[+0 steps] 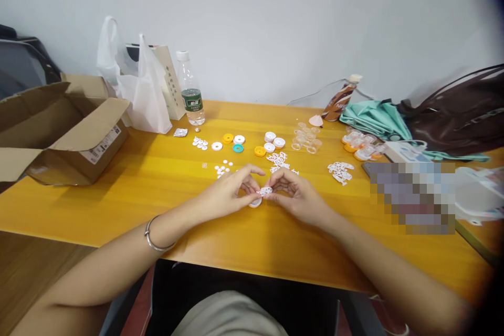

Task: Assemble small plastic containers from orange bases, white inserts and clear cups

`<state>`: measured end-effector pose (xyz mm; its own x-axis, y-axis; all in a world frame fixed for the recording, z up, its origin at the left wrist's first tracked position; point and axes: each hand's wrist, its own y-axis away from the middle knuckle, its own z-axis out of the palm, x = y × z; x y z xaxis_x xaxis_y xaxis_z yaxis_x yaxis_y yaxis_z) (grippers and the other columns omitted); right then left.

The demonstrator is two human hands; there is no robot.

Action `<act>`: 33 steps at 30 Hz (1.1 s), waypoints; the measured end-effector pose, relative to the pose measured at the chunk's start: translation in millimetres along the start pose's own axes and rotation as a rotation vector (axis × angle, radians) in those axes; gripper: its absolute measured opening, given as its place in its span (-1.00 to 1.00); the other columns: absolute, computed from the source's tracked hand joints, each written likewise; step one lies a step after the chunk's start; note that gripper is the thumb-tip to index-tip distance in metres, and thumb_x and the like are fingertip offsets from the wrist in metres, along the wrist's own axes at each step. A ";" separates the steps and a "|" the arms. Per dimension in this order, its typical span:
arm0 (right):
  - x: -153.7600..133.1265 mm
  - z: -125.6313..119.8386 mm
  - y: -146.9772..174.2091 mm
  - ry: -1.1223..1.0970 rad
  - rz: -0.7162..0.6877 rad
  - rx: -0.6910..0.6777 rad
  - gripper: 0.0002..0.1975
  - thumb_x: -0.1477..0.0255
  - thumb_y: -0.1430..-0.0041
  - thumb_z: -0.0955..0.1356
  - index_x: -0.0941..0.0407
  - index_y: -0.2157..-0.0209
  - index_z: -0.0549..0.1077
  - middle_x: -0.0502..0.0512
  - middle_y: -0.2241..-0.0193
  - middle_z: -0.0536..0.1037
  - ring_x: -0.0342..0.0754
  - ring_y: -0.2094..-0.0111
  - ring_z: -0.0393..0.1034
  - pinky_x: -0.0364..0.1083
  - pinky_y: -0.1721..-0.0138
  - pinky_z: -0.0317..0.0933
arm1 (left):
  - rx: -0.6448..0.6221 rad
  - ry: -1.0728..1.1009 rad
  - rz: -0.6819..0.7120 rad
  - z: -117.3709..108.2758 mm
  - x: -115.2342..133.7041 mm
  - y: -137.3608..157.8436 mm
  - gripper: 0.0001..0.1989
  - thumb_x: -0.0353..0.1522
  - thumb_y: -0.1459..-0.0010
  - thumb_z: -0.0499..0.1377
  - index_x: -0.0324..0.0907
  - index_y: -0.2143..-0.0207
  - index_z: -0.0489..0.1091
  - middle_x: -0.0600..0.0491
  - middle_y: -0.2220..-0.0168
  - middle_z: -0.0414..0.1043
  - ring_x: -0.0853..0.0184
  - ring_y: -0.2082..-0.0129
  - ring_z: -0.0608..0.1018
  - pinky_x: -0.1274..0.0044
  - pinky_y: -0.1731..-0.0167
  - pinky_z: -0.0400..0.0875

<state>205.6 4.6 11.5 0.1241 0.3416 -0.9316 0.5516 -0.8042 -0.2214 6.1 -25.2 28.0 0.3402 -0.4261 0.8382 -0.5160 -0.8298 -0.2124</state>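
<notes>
Between the fingertips of both hands is a small white plastic piece with cut-out holes. My left hand pinches its left end, and my right hand pinches the right end. Just beneath it a white round cap-like part shows, partly hidden by the left fingers; whether it is held or rests on the table I cannot tell. Beyond the hands lies a pile of similar white cut-out pieces. Small white discs are scattered behind my left hand.
White round parts, orange ones and a teal ring lie farther back, near clear rings. A cardboard box, plastic bag and water bottle stand left. Another white pile lies right.
</notes>
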 end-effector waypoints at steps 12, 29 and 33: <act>5.6 0.3 -0.3 0.211 -0.197 0.099 -0.86 0.39 -0.07 0.36 0.07 0.31 0.33 0.04 0.37 0.42 -0.09 0.31 0.36 -0.03 0.20 0.29 | 0.115 0.154 -0.047 1.7 -10.6 -5.4 -0.78 -0.36 -0.07 0.19 -0.24 0.22 0.31 0.00 0.30 0.44 0.41 0.32 0.50 0.49 0.21 0.41; 0.1 1.9 -3.7 -0.123 0.002 0.116 -0.77 0.34 0.10 0.45 0.12 0.37 0.44 0.05 0.40 0.52 -0.10 0.32 0.44 -0.04 0.17 0.37 | 0.190 -0.241 0.181 0.4 -3.6 -3.5 -0.92 -0.41 -0.13 0.10 -0.24 0.35 0.37 0.04 0.41 0.42 0.42 0.39 0.46 0.56 0.32 0.37; 0.0 4.5 -2.6 -0.170 -0.010 0.155 -0.78 0.36 0.10 0.46 0.08 0.37 0.43 0.04 0.37 0.52 -0.10 0.29 0.45 -0.05 0.13 0.36 | 0.209 -0.076 0.113 0.8 -5.8 -3.8 -0.88 -0.36 -0.11 0.14 -0.23 0.31 0.39 0.02 0.38 0.47 0.42 0.39 0.49 0.54 0.31 0.41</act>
<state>200.4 4.6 10.8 -0.0287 0.2732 -0.9615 0.4170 -0.8710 -0.2599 6.7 -19.9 23.5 0.3514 -0.5398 0.7649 -0.3830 -0.8284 -0.4087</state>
